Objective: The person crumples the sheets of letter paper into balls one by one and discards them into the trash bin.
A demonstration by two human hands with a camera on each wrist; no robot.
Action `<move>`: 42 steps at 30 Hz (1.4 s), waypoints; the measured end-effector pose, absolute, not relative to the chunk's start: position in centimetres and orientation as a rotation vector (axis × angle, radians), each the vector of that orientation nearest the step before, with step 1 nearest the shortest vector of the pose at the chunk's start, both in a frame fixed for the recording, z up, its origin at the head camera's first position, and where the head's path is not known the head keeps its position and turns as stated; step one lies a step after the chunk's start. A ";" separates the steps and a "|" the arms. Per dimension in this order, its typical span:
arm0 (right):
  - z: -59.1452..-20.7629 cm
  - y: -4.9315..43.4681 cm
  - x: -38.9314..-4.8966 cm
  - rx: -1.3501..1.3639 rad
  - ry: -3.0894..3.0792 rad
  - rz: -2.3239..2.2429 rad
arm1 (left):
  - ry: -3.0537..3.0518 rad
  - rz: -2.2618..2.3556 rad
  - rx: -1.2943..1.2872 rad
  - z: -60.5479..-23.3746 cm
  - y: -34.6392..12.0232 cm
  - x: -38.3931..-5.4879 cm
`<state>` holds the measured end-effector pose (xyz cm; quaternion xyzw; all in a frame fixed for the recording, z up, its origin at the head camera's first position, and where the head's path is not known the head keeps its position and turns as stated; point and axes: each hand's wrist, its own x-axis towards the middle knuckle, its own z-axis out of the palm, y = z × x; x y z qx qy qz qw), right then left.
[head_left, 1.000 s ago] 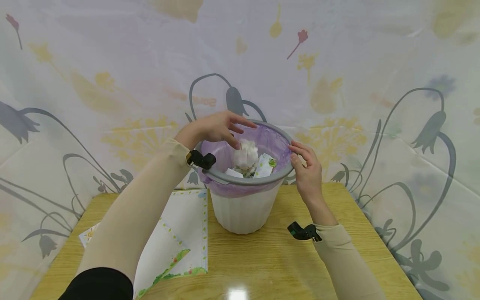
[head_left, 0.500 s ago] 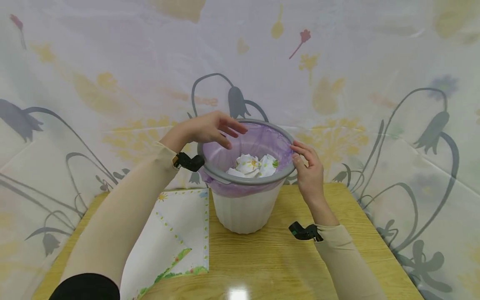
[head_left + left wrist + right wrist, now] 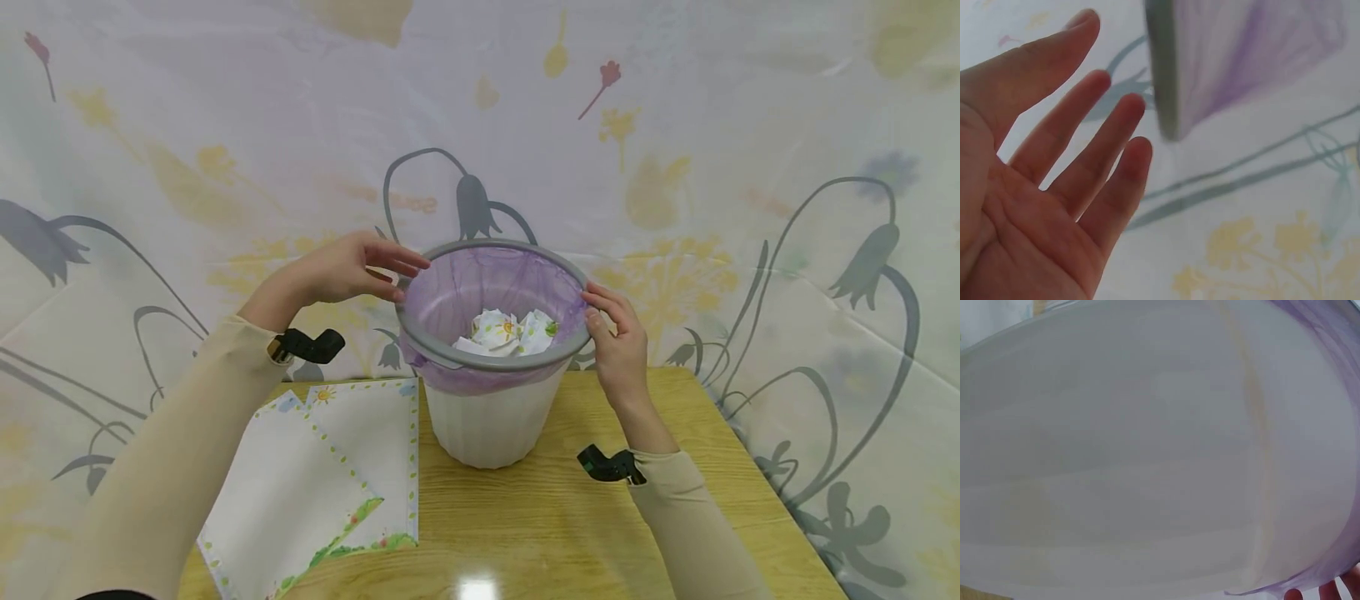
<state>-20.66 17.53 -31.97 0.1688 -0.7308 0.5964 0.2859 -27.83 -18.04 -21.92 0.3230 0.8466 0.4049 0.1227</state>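
A white fluted trash can (image 3: 487,425) stands upright on the table with a grey rim ring (image 3: 510,364) over a purple liner bag (image 3: 517,271). Crumpled printed paper (image 3: 495,331) lies inside it. My left hand (image 3: 341,271) is just left of the rim, fingers spread and relaxed, holding nothing; the left wrist view shows its palm (image 3: 1041,219) apart from the rim. On the opposite side, my right hand (image 3: 619,346) holds the rim, with its fingers over the edge and the thumb on the near side. Only some fingertips (image 3: 1329,590) show in the right wrist view.
White sheets of paper (image 3: 292,492) with leafy printed borders lie overlapping at the left of the wooden table (image 3: 555,517). A floral cloth (image 3: 690,100) hangs behind the table. Each wrist wears a small black camera.
The white crumpled ball under my left hand has come to lie in the trash can. My left hand has moved left out over the rim. My right hand stays put.
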 end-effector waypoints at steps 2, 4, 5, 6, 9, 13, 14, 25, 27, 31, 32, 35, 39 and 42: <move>-32.2 17.5 -20.8 0.448 -1.941 1.608 | 2.501 1.199 0.945 -22.5 -19.2 -27.5; -32.6 17.6 -21.1 0.453 -1.919 1.631 | 2.527 1.211 0.950 -23.2 -20.5 -27.1; -32.9 17.7 -21.4 0.457 -1.907 1.642 | 2.538 1.214 0.948 -23.6 -21.1 -26.8; -33.3 17.9 -21.7 0.460 -1.895 1.655 | 2.540 1.224 0.942 -24.1 -21.7 -26.6; -34.2 18.4 -22.5 0.445 -1.878 1.681 | 2.571 1.195 0.897 -25.7 -23.4 -25.8; -34.9 18.8 -23.0 0.399 -1.867 1.738 | 2.595 1.147 0.836 -28.4 -25.5 -25.0; -34.9 18.9 -23.0 0.392 -1.858 1.762 | 2.590 1.150 0.825 -29.2 -26.0 -24.9; -36.7 19.8 -22.1 0.281 -1.725 1.912 | 2.517 1.202 0.652 -36.4 -31.1 -22.6; -37.6 20.2 -21.8 0.240 -1.770 1.894 | 2.510 1.192 0.638 -37.4 -31.6 -22.0; -39.7 20.5 -20.9 0.197 -1.875 1.846 | 2.534 1.151 0.604 -39.6 -32.3 -20.7; -40.4 20.4 -20.6 0.199 -1.900 1.837 | 2.549 1.140 0.598 -40.1 -32.3 -20.4; -42.4 19.9 -19.3 0.232 -1.966 1.811 | 2.600 1.135 0.594 -41.8 -32.4 -19.4; -44.4 18.5 -17.1 0.240 -2.048 1.805 | 2.683 1.113 0.544 -44.0 -32.2 -18.3; -45.6 17.3 -15.8 0.267 -2.105 1.800 | 2.771 1.059 0.481 -45.5 -32.0 -17.5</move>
